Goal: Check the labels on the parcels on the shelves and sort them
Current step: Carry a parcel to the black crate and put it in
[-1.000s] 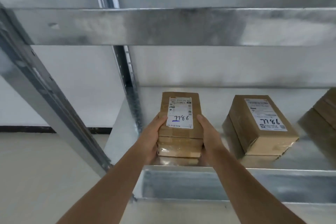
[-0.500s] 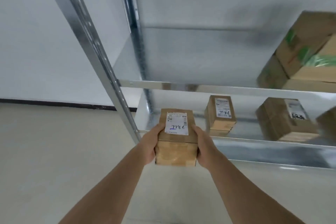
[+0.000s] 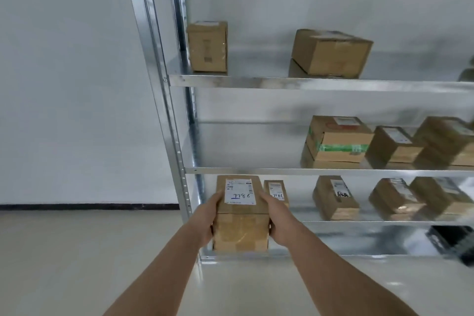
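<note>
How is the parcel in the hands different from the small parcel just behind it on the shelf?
The held parcel is gripped by the left hand and right hand in front of the rack; the small parcel stands on the shelf, untouched. The held parcel looks larger, and its label shows whole, while the small parcel is partly hidden. Both are brown cardboard with a white label bearing handwritten digits.

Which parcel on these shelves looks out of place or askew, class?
On the middle shelf, the parcel with green tape sits skewed on the carton beneath it. The parcel gripped by the left hand and right hand is off the shelves altogether.
</note>
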